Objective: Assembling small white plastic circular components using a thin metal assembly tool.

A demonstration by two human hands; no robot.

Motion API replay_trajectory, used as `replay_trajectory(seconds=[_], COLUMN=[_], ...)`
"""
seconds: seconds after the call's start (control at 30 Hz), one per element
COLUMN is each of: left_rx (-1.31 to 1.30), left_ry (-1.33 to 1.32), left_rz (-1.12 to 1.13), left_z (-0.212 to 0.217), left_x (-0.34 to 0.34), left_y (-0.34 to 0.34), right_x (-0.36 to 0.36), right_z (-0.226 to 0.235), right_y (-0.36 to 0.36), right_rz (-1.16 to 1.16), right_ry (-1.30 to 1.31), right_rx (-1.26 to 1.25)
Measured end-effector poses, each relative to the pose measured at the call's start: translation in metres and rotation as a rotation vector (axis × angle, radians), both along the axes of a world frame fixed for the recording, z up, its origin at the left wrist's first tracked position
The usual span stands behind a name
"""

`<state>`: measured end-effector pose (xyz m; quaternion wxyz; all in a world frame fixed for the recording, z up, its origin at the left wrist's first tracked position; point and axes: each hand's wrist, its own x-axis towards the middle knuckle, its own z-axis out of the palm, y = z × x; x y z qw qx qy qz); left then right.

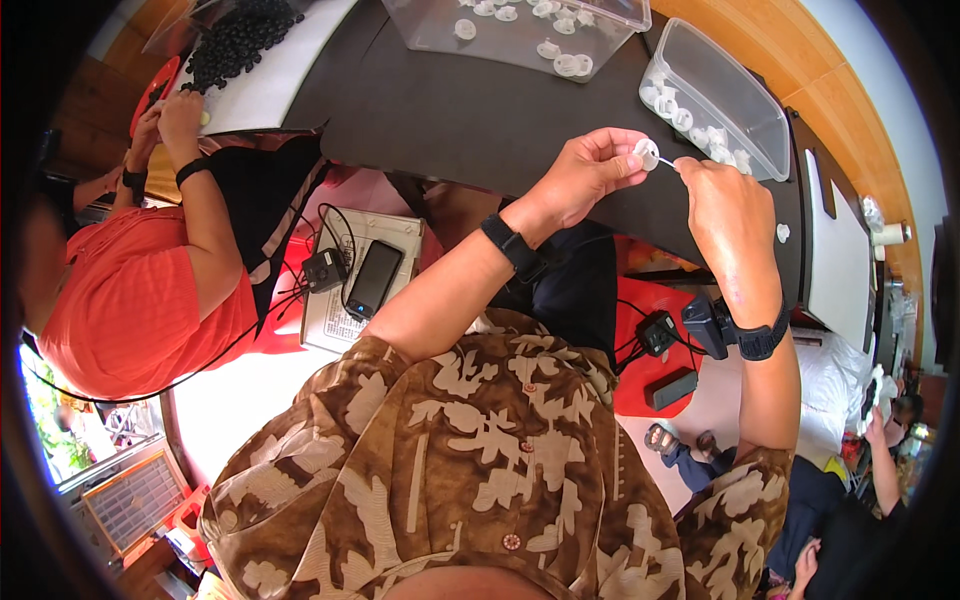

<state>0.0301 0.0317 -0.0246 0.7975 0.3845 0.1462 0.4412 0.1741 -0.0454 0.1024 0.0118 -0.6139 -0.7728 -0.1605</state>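
Between the thumb and fingers of my left hand is a small round white plastic part with a dark hole in it. My right hand is closed on a thin pale rod, whose tip meets the part; the rod's other end is hidden in the fist. Both hands are raised over the near edge of the dark table. Just beyond my right hand stands a clear plastic bin with several similar white parts in it.
A larger clear bin of white parts stands at the far edge. One loose white part lies right of my right hand. At left, a person in a red shirt works beside a heap of small black pieces. Cables hang near my left forearm.
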Motion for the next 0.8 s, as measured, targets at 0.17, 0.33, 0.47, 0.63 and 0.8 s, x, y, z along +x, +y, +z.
replay_trajectory(seconds=[0.17,0.33,0.47,0.63,0.8], left_rx=[0.007,0.019,0.033,0.028,0.026], left_ry=[-0.003,0.017,0.026,0.032,0.045], left_rz=[-0.025,-0.038,-0.047,-0.051,-0.058], left_z=[0.0009,0.0008,0.0009,0.0031,0.0036], left_x=[-0.0005,-0.0023,-0.0023,-0.0021,-0.0028], left_y=[-0.0016,-0.0025,-0.0033,-0.005,-0.0061], right_x=[0.0039,0.0012,0.0015,0.0001,-0.0003], right_z=[-0.0011,0.0012,0.0012,0.0004,-0.0007], right_y=[-0.0018,-0.0023,-0.0028,-0.0035,-0.0034], right_rz=[0.001,0.027,0.05,0.06,0.069], right_ry=[0.023,-0.008,-0.027,-0.032,-0.032], right_rx=[0.061,0.078,0.104,0.09,0.085])
